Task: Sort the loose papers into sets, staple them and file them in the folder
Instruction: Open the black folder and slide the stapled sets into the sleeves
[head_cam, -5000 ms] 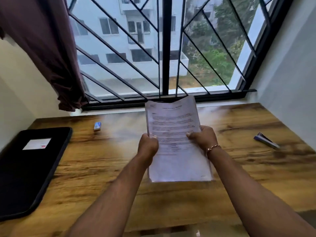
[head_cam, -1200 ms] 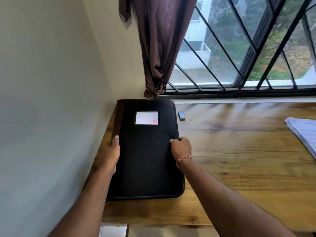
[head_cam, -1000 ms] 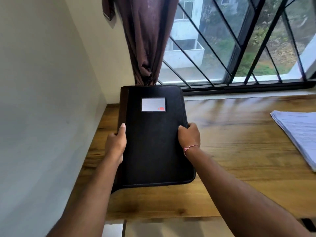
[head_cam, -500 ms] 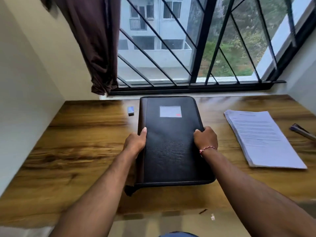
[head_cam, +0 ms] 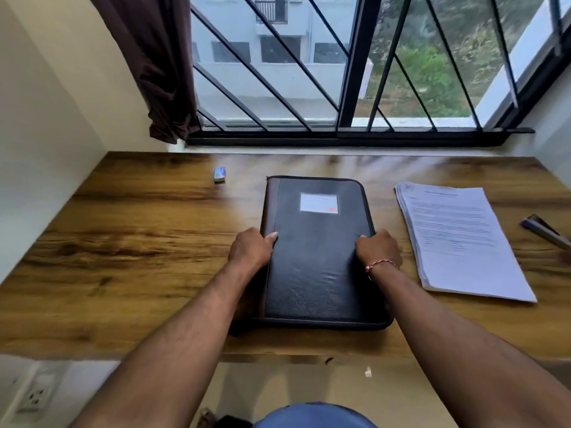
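Black folder (head_cam: 315, 257), one paper stack (head_cam: 460, 239)

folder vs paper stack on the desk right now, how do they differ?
The folder is black and leathery with a white label; the paper stack is white printed sheets. The folder lies square to the desk edge in the middle; the paper stack lies to its right, slightly angled. The left hand and right hand grip the folder's sides; nothing touches the paper stack. Both lie flat on the wooden desk.

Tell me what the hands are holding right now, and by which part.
Both hold the closed black folder by its long side edges: left hand on the spine side, right hand on the zipper side, about halfway along.
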